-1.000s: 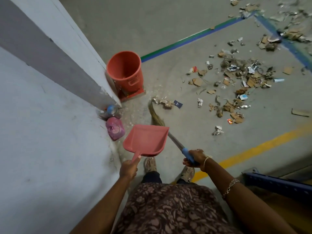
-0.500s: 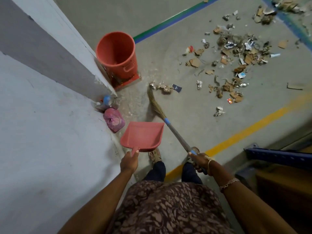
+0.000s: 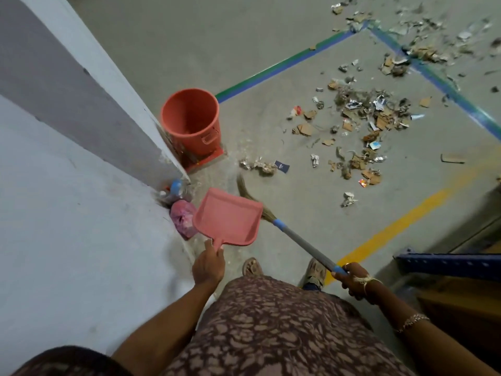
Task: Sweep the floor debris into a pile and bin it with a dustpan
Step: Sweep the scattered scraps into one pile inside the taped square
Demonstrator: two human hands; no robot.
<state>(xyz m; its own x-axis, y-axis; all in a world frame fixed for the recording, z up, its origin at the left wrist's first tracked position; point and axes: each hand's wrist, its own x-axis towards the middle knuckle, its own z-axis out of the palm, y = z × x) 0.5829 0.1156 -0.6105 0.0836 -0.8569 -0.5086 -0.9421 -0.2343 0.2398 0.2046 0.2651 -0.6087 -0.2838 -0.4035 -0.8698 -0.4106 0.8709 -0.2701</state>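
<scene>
Dustpan (image 3: 227, 217) hiding broom (image 3: 298, 240) bristles (partly), far debris (image 3: 363, 123) blurred

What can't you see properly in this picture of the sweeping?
All in the head view:
- Broom bristles: the middle part is hidden behind the dustpan that the left hand holds.
- Scraps on the floor: too small to tell what each one is; the far ones are blurred.
- Bucket: its base on the wall side is hidden by the wall corner.
- Blue rack: cut off by the right edge.
- Right hand: covers the handle's end.
</scene>
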